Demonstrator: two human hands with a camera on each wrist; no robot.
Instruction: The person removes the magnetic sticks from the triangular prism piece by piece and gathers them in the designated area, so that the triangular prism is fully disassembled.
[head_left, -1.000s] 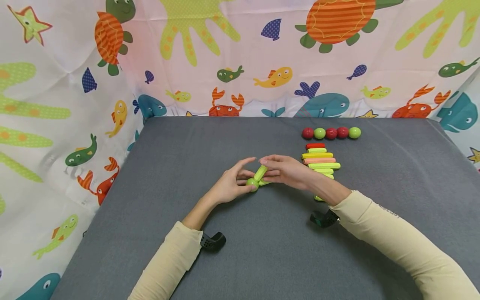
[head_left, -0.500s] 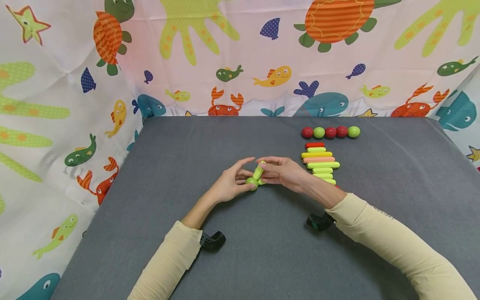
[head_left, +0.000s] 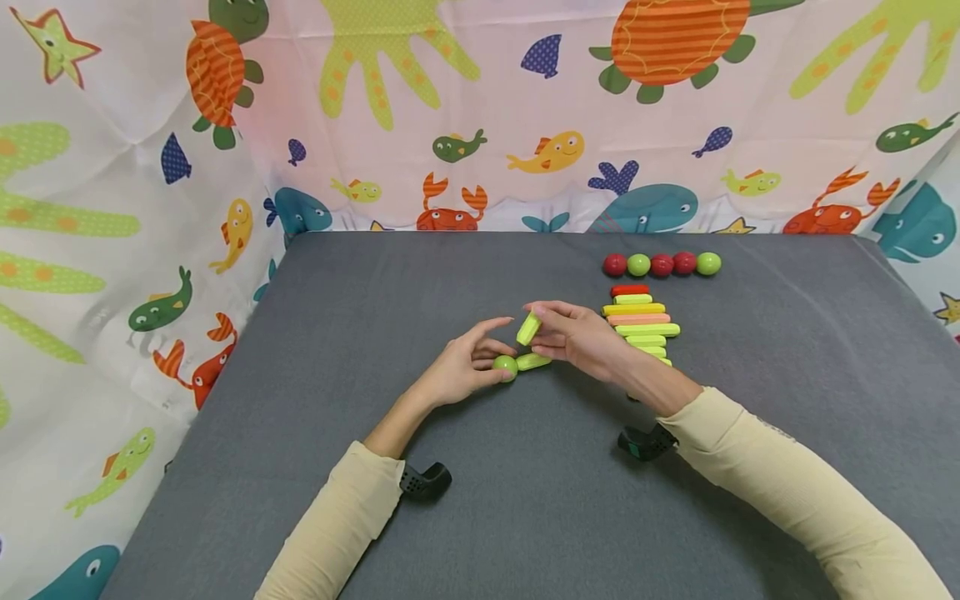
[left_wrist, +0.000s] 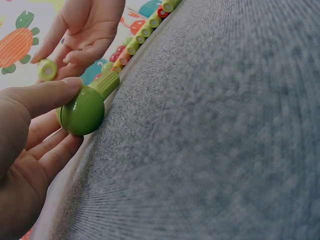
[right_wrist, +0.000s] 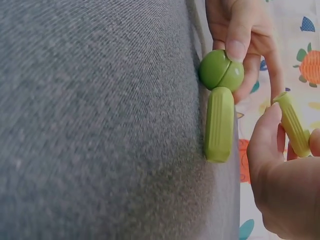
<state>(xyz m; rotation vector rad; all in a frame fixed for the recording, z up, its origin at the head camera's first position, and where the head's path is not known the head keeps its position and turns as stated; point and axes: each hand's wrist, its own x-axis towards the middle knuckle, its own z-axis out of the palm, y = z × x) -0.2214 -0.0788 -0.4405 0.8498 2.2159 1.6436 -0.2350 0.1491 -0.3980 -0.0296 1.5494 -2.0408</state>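
My left hand (head_left: 463, 371) pinches a glossy green ball (head_left: 506, 367) between thumb and fingers, low over the grey cloth. A short ridged light-green rod (head_left: 534, 362) meets the ball end-on and points right; in the right wrist view this rod (right_wrist: 219, 125) lies along the cloth. Up and to the right, my right hand (head_left: 588, 340) holds a second light-green rod (head_left: 528, 328) between thumb and fingers, tilted and apart from the ball. The left wrist view shows the round end of that held rod (left_wrist: 47, 69), which has a hole in its middle.
Behind the right hand lies a column of rods, among them a red rod (head_left: 630, 291), a yellow rod (head_left: 633, 309) and a pink rod (head_left: 637, 319). The right forearm hides its near end. Beyond it stands a row of red and green balls (head_left: 662, 265). A printed curtain (head_left: 495, 108) borders the table.
The right hand's rod stood against the green ball before; now it is lifted off, up and to the right. The left hand keeps its hold on the ball, nearly still.
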